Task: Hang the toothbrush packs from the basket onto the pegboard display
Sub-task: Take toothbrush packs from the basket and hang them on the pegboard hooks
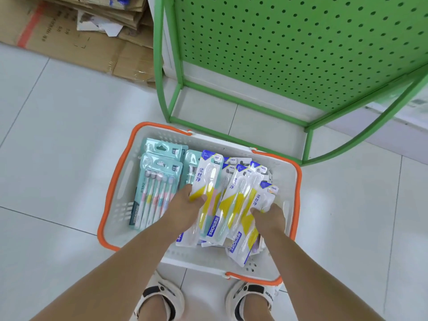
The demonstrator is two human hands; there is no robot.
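Note:
A white basket (287, 181) with orange rim and handles stands on the floor in front of me. In its left half lie teal multi-packs of toothbrushes (157, 188). Its right half holds several white, yellow and blue toothbrush packs (238, 205). My left hand (185, 205) grips one such pack (207, 179) at its lower part, tilted up. My right hand (268, 216) grips another of these packs (261, 198) on the right side of the pile. The green pegboard display (289, 42) rises just behind the basket, with no hooks or packs visible on it.
The pegboard's green frame base (231, 130) sits on the white tiled floor right behind the basket. Flattened cardboard boxes (76, 31) are stacked at the upper left. My two feet in sandals (159, 302) stand at the basket's near edge.

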